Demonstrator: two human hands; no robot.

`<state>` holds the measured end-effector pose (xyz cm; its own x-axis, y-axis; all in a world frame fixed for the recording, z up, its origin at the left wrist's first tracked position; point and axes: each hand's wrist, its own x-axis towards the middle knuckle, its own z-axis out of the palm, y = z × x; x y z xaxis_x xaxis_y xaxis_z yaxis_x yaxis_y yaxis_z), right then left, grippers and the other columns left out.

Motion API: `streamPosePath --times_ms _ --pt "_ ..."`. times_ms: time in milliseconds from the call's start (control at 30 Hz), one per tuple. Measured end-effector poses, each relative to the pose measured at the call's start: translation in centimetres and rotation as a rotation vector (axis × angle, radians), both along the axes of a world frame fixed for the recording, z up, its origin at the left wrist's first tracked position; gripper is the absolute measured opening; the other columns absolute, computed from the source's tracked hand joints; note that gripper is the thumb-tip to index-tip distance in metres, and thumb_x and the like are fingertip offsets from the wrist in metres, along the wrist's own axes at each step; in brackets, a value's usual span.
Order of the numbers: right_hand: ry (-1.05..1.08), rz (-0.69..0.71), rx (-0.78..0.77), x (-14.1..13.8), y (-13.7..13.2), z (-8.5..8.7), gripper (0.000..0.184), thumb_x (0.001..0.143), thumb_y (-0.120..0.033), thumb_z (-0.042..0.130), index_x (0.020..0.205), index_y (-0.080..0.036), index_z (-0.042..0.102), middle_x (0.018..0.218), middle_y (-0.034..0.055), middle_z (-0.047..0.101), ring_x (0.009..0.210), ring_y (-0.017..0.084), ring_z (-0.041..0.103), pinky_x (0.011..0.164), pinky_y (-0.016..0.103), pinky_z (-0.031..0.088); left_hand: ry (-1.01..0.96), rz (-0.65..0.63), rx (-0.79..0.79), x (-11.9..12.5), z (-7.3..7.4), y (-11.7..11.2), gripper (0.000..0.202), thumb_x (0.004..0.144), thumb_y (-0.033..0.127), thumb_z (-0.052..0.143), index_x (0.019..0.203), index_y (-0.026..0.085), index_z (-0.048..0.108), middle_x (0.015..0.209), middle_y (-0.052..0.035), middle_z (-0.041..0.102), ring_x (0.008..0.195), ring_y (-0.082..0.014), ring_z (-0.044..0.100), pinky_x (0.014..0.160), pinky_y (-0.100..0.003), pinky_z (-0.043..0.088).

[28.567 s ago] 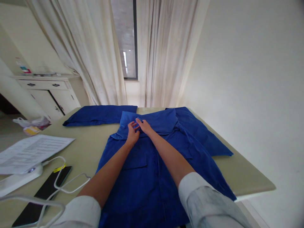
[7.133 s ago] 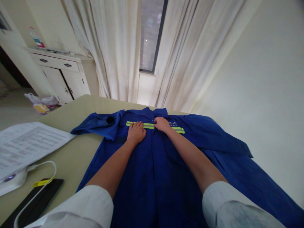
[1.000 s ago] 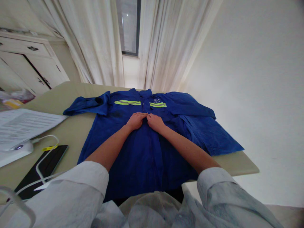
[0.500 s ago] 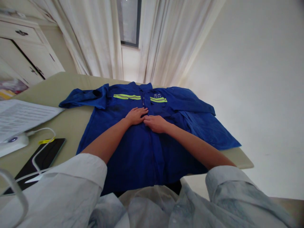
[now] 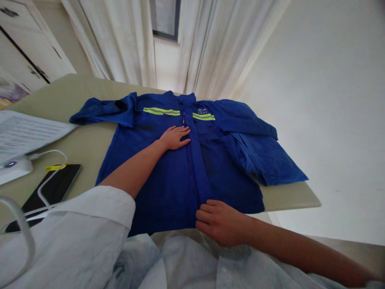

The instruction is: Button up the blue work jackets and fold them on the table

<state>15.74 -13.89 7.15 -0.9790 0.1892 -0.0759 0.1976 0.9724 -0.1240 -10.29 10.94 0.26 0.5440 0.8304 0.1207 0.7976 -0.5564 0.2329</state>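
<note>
A blue work jacket (image 5: pixel 159 172) with yellow-green reflective strips lies front side up across the table. Its front zipper (image 5: pixel 191 172) runs down the middle, beside a long placket flap (image 5: pixel 197 160). My left hand (image 5: pixel 174 137) rests flat on the upper front near the zipper, fingers spread. Down at the hem, my right hand (image 5: pixel 221 222) is closed on the jacket's front edge near the bottom of the flap. The jacket's left-side sleeve (image 5: pixel 102 112) is bent on the table, and the right-side sleeve (image 5: pixel 249 120) stretches outward.
On the left of the table (image 5: pixel 90 148) lie printed sheets (image 5: pixel 30 128), a white device (image 5: pixel 15 168) with a cable, and a dark phone-like slab (image 5: pixel 57 188). Curtains (image 5: pixel 120 40) hang behind the table, a white cabinet (image 5: pixel 30 44) stands far left, and a wall (image 5: pixel 337 100) is at right.
My right hand has moved from beside my left hand down to the jacket's hem and closed there. The front flap now lies straighter along the zipper. My left hand stays on the upper front.
</note>
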Motion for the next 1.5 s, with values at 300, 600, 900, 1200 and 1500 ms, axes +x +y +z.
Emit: streamPosePath --times_ms 300,600,900,1200,1500 --pt "0.312 -0.360 0.068 2.1 -1.4 -3.9 0.032 0.102 -0.047 0.060 0.110 -0.016 0.065 0.100 0.0100 0.068 0.091 0.023 0.058 0.079 0.038 0.039 0.086 0.102 0.210 3.0 4.3 -5.4 0.045 0.104 0.021 0.045 0.147 0.019 0.059 0.160 -0.0141 0.051 0.142 -0.0313 0.052 0.115 -0.050 0.041" --pt "0.694 -0.513 0.001 2.4 -2.7 -4.6 0.014 0.101 -0.026 0.067 0.112 -0.019 0.072 0.099 0.0082 0.071 0.092 0.021 0.063 0.082 0.036 0.049 -0.046 -0.204 -0.141 3.6 9.9 -23.7 0.030 0.100 0.052 0.063 0.091 0.024 0.069 0.086 -0.0011 0.071 0.079 -0.0196 0.068 0.071 -0.032 0.050" --pt "0.833 -0.463 0.135 1.3 -3.1 -4.6 0.017 0.094 -0.007 0.069 0.108 -0.017 0.073 0.088 0.0045 0.073 0.079 0.016 0.064 0.077 0.035 0.047 -0.387 -0.139 0.280 2.6 2.1 -30.8 0.021 0.100 0.013 0.063 0.120 0.017 0.068 0.106 -0.0069 0.077 0.090 -0.0191 0.069 0.082 -0.035 0.053" --pt "0.865 -0.377 0.226 1.5 -3.3 -5.5 0.023 0.095 -0.007 0.063 0.115 -0.013 0.072 0.088 0.0056 0.075 0.078 0.017 0.063 0.077 0.037 0.049 -0.274 -0.169 0.451 3.6 3.3 -30.8 0.021 0.099 0.009 0.057 0.117 0.010 0.069 0.099 -0.0108 0.076 0.081 -0.0209 0.068 0.074 -0.037 0.057" --pt "0.902 -0.394 0.242 1.4 -4.1 -5.4 0.024 0.094 -0.008 0.061 0.113 -0.015 0.072 0.088 0.0047 0.075 0.077 0.017 0.064 0.077 0.038 0.052 -0.236 0.006 0.409 3.0 2.6 -28.9 0.017 0.100 0.010 0.055 0.110 0.016 0.068 0.093 -0.0066 0.073 0.080 -0.0192 0.068 0.075 -0.035 0.056"
